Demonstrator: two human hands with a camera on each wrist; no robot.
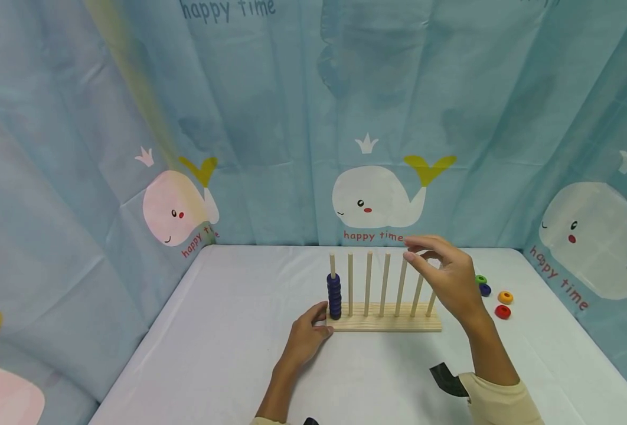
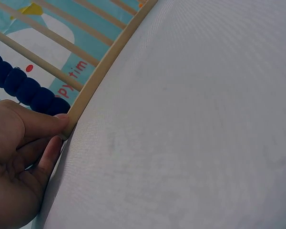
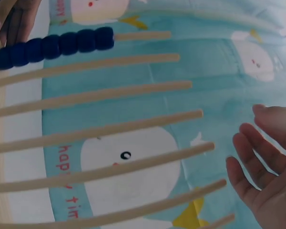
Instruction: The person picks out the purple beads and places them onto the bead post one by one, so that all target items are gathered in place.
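Note:
A wooden peg rack (image 1: 385,324) stands on the white table, with several upright pegs in a row. A stack of dark blue beads (image 1: 334,296) fills most of the leftmost peg, whose top stays bare; the other pegs carry no beads. With thumb and fingers, my left hand (image 1: 304,337) grips the left end of the base; the left wrist view shows this pinch on the base's corner (image 2: 69,125). Raised beside the tops of the right-hand pegs is my right hand (image 1: 448,277). Its fingers (image 3: 248,152) are loosely bent and spread, holding nothing in the right wrist view.
Right of the rack lie loose beads: a green bead (image 1: 481,279), a blue bead (image 1: 485,290), an orange bead (image 1: 505,297) and a red bead (image 1: 502,311). My right forearm is close to them. A whale-printed blue curtain (image 1: 271,200) rises behind the white tabletop (image 1: 228,336).

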